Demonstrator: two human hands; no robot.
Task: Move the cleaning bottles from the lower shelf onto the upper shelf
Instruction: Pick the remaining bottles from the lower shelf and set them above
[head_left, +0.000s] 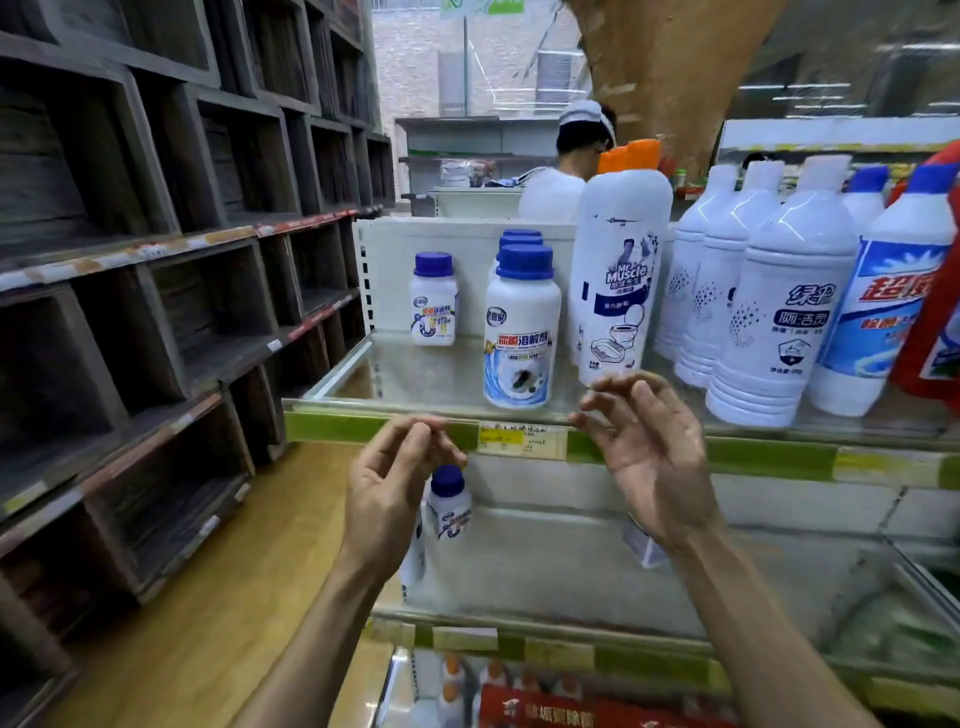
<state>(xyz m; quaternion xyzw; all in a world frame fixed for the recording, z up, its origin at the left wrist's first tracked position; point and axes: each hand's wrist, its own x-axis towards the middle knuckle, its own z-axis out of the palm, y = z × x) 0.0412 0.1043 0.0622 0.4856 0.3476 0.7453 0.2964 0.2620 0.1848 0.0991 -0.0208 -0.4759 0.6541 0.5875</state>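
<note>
Both hands are raised in front of the front edge of the upper shelf, a glass shelf with a green price strip along that edge. The left hand is palm-up, its fingers loosely curled and spread apart; it holds nothing. The right hand is just right of it, fingers parted and half curled, likewise empty, with the fingertips near the base of the tall white bottle.

Upper shelf contents, left to right:
- One small white bottle with a blue cap, toward the rear edge at the left.
- A front-to-back row of white blue-capped bottles, the foremost bottle standing upright near the front edge.
- The tall white bottle with an orange cap, upright, just right of that row.
- A group of white ribbed bottles extending toward the right edge, followed by blue-capped bottles and a red container at the frame edge.

The lower shelf carries one small blue-capped cleaning bottle, upright near the left edge and partly hidden behind the left hand. The rest of the visible lower shelf surface is bare glass.

A person in a white cap stands beyond the shelving. Dark wooden cubby shelving lines the left side of the aisle.
</note>
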